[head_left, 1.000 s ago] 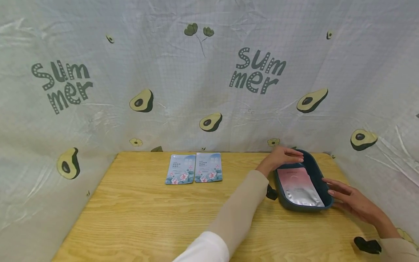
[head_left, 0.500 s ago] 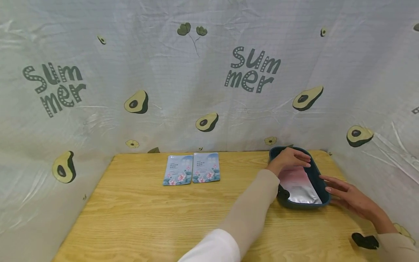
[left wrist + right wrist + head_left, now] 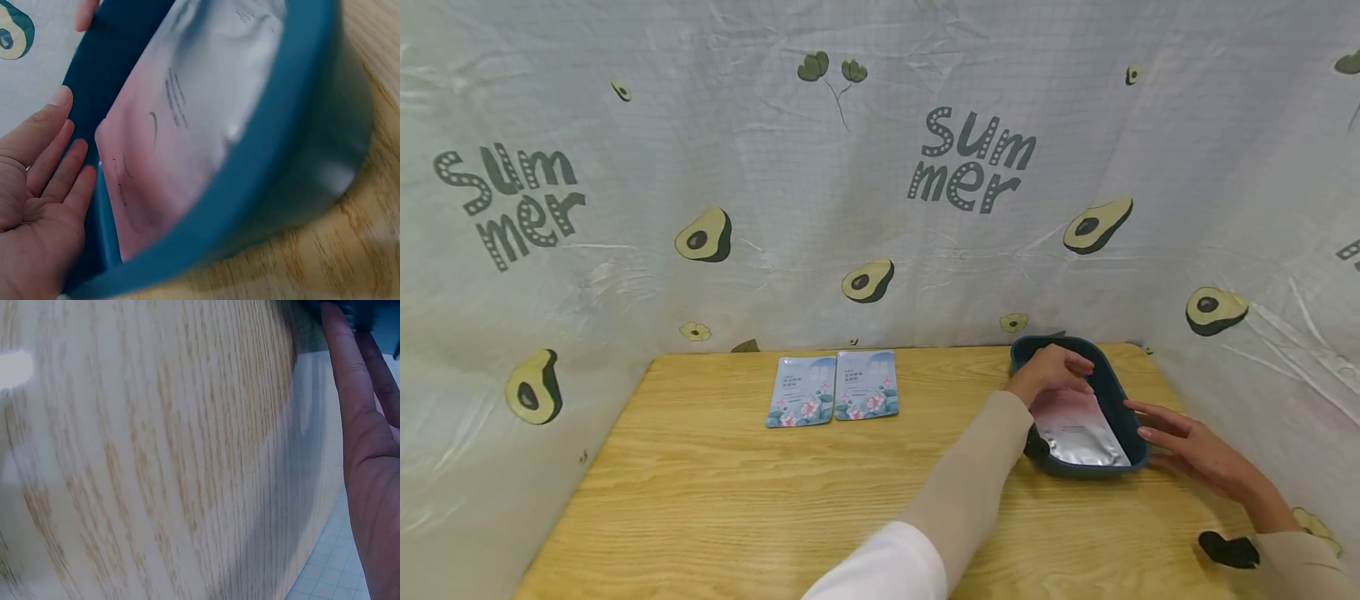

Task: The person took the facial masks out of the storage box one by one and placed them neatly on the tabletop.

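A dark teal plastic bin (image 3: 1093, 472) stands at the back right of the table. Inside it lies a flat pouch (image 3: 1082, 437), pink at one end and silver at the other, probably a face mask packet. My left hand (image 3: 1049, 372) reaches over the bin's left rim, above the pouch's pink end; in the left wrist view its fingers (image 3: 65, 169) are loosely extended and hold nothing. My right hand (image 3: 1206, 458) is at the bin's right side, its fairly straight fingers touching the wall. In the right wrist view those fingers (image 3: 353, 369) reach the dark bin edge.
Two light blue packets with pink flowers, a left one (image 3: 801, 392) and a right one (image 3: 867, 385), lie side by side near the table's back edge. An avocado-print sheet (image 3: 790, 183) hangs behind and at both sides of the wooden table (image 3: 737, 500).
My left hand has moved right and farther into the bin, uncovering the bin's back left corner. The right hand stays at the bin's side. The head view has shifted slightly.
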A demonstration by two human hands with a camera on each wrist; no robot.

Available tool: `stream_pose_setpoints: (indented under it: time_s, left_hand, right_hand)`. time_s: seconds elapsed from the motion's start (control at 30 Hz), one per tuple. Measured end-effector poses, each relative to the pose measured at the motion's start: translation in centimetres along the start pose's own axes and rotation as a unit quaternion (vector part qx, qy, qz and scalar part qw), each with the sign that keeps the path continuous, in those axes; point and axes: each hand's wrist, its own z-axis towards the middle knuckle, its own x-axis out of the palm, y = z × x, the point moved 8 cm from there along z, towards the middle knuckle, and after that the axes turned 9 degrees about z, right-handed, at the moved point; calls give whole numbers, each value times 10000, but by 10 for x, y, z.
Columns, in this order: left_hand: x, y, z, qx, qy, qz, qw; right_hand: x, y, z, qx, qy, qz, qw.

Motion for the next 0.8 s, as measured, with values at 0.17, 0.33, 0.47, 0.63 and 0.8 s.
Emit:
stream_pose_setpoints:
  time_s: [0.17,0.33,0.47,0.63,0.8]
  left_hand:
    - [1,8,1,-237,31,6,9997]
    - [0,10,3,-356,-44,128,9993]
    - [-2,11,5,-413,-131,11,9991]
    - [-6,11,4,-370,-358,100,9986]
    - [-10,11,3,-271,-534,440,9972]
  right_hand:
    - [1,0,0,-45,16,97,9999]
    - [1,1,1,-54,-19,106,9999]
    - [1,-1,1,-8,-51,58,10000]
    - [2,-2,1,-22,-11,8,10000]
    - [1,-2,1,-14,-59,-9,10000]
